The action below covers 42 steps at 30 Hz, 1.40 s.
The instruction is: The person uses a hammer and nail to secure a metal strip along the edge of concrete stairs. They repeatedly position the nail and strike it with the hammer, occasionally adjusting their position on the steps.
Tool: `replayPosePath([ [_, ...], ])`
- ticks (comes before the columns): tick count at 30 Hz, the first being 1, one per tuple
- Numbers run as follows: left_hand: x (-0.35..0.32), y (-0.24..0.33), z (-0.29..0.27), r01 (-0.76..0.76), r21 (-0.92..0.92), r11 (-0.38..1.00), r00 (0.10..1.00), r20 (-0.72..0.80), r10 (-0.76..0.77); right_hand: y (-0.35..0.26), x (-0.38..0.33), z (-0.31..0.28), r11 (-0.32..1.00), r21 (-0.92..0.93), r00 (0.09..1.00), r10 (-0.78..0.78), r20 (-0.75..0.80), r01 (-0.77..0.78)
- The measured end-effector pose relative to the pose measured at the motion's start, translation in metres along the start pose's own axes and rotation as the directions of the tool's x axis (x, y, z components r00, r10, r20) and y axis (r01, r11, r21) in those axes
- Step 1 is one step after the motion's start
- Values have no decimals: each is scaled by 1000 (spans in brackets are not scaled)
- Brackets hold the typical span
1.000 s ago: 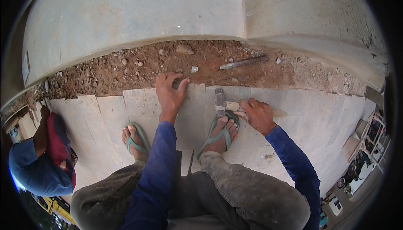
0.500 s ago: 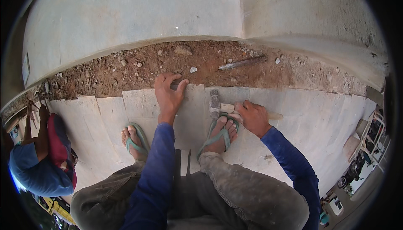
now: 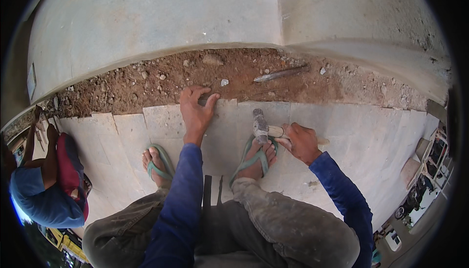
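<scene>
My right hand (image 3: 303,143) is wrapped around the wooden handle of a hammer (image 3: 261,127). The hammer's worn grey metal head hovers around the toes of my right foot, over the pale slabs. At the slabs' far edge my left hand (image 3: 197,114) rests with thumb and fingers apart, fingertips by the soil and holding nothing I can see. The pale grey paving slabs (image 3: 264,107) under both hands meet a strip of reddish-brown soil (image 3: 171,84).
A grey pointed bar (image 3: 281,74) lies on the soil among pebbles and stones (image 3: 212,59). Behind rises a smooth grey wall (image 3: 161,13). My sandalled feet stand on the slabs. At the left a person in a blue shirt (image 3: 44,199) works at the soil's edge.
My right hand has moved slightly right and nearer to me, and the hammer's head has swung to the right and tilted. My left hand stays put.
</scene>
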<state>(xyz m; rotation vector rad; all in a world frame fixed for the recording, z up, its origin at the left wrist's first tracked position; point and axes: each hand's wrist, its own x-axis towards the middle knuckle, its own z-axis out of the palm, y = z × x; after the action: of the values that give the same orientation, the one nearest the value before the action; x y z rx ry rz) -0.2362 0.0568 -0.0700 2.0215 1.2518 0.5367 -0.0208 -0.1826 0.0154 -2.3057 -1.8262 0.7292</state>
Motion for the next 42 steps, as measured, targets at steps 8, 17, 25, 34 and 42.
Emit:
replayPosePath([
  [8,-3,19,5,-92,19,996,992,-83,93,15,-29,6,996,53,997,71,-29,-69],
  [17,-8,71,42,-192,-208,959,882,391,261,16,-39,10,990,61,988,133,-84,-128],
  [25,-8,78,48,-310,-51,949,834,465,298,13,-51,10,988,114,991,114,-74,-105],
  [34,-7,82,44,-358,-27,933,782,538,315,9,-53,11,980,115,985,169,-42,-163],
  [42,-9,86,51,-376,-11,927,756,574,314,1,-66,7,982,100,983,170,-73,-162],
])
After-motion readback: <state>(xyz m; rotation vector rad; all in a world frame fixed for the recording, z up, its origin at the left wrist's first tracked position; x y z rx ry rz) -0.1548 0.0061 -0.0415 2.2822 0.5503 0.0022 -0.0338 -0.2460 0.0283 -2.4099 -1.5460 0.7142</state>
